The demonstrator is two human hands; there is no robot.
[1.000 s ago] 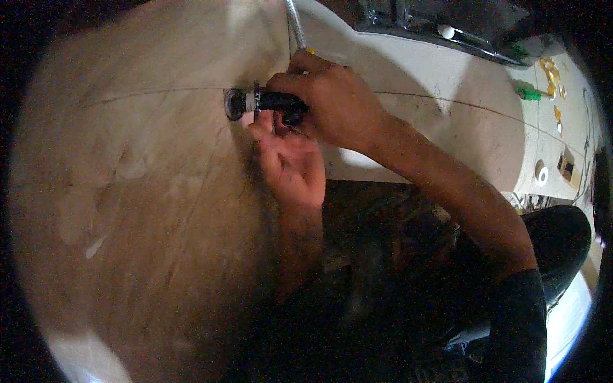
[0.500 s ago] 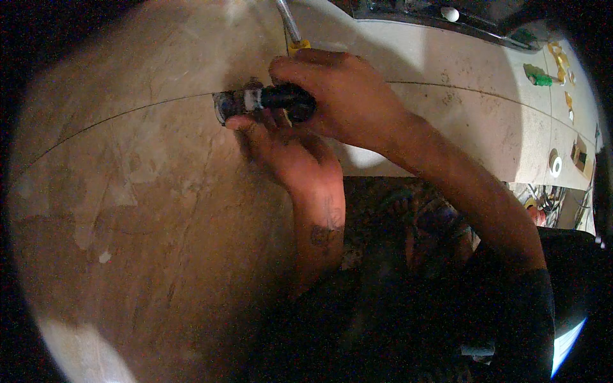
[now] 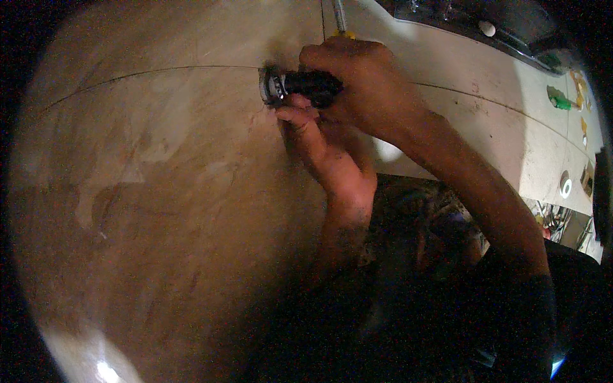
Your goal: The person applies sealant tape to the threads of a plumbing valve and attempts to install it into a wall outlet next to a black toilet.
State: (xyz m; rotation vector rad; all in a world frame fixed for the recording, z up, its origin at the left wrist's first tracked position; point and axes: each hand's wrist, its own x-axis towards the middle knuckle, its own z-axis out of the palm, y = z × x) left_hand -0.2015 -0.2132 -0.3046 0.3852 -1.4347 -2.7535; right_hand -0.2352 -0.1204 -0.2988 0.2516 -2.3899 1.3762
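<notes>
A black cylindrical fitting or tool (image 3: 310,84) with a round, shiny metal end (image 3: 273,87) lies sideways against a brownish tiled surface. Its black part is in the grip of my right hand (image 3: 367,76), which reaches over from the right with its fingers curled around it. From below, my left hand (image 3: 325,150) pinches close to the metal end with thumb and fingers; the fingertips are partly hidden behind the black part. Just beyond my right knuckles, a grey braided-looking hose (image 3: 340,16) with a yellow piece (image 3: 349,34) comes down from the top edge.
A dark glossy counter or basin (image 3: 440,19) with a small white rounded object (image 3: 487,28) is at the upper right. On the pale tile, a green item (image 3: 560,102), yellow pieces (image 3: 580,86) and a white ring-shaped roll (image 3: 566,186) lie farther right. Bundled cables (image 3: 559,217) show below them.
The whole view has shifted, so hands, black piece and hose appear farther right and slightly higher. Both hands keep hold; the shiny metal end catches more light now.
</notes>
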